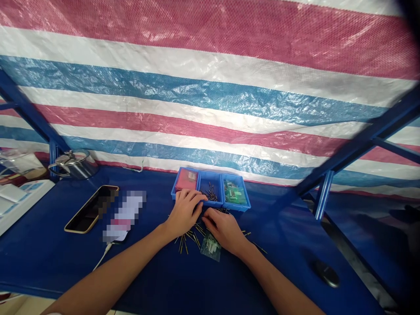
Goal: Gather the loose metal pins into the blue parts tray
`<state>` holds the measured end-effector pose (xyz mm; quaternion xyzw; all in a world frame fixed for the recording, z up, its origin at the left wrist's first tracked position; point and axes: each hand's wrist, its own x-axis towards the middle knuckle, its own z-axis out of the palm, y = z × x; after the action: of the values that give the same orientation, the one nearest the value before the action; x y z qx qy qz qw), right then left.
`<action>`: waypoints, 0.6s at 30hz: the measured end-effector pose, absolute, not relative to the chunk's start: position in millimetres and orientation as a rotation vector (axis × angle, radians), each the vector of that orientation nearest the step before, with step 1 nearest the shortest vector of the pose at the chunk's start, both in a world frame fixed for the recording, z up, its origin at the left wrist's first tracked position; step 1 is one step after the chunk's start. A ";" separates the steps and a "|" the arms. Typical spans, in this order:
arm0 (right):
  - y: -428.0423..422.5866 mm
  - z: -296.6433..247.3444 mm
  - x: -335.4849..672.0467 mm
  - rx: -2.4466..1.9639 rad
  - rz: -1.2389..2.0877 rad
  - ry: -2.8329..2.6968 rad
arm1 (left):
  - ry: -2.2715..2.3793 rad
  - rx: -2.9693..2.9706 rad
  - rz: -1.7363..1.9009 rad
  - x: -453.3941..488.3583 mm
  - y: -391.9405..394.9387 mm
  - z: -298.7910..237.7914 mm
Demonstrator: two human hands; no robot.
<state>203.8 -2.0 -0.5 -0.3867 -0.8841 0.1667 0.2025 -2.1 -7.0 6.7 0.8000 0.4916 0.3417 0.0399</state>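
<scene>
A row of joined blue bins [246, 204] stands toward the back of the table. Its left compartment holds a red packet [187, 180]; the middle one holds several drill bits [211, 192], thin, dark and brass-coloured; the right one holds small green bags [234, 194]. My left hand [186, 211] reaches to the bins' front edge, fingers stretched out and thumb apart. My right hand [224, 228] is curled just in front of the middle bin, its fingertips pinched; what they hold is hidden. Loose drill bits [188, 240] lie around both hands. A clear bag [210, 248] lies below my right hand.
On the left lie a phone [92, 209] and a second, pixelated device [123, 218] with a white cable [102, 257]. A metal pot [77, 165] and a white appliance [22, 199] stand farther left. A black mouse-like object [327, 273] is at right. A striped tarp [210, 100] hangs behind.
</scene>
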 end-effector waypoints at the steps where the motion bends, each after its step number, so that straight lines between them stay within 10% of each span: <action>1: -1.9 -0.7 203.8 -1.079 0.468 -2.469 | 1.507 2.450 1.047 -2.0 -7.1 6.9; 18: -2.1 0.7 202.8 -1.082 0.465 -2.479 | 1.509 2.441 1.048 -1.6 -7.8 9.5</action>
<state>202.8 -2.1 0.7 -0.3866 -0.8855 0.1661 0.1971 -1.6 -7.8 9.5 0.7982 0.4935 0.3428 0.0433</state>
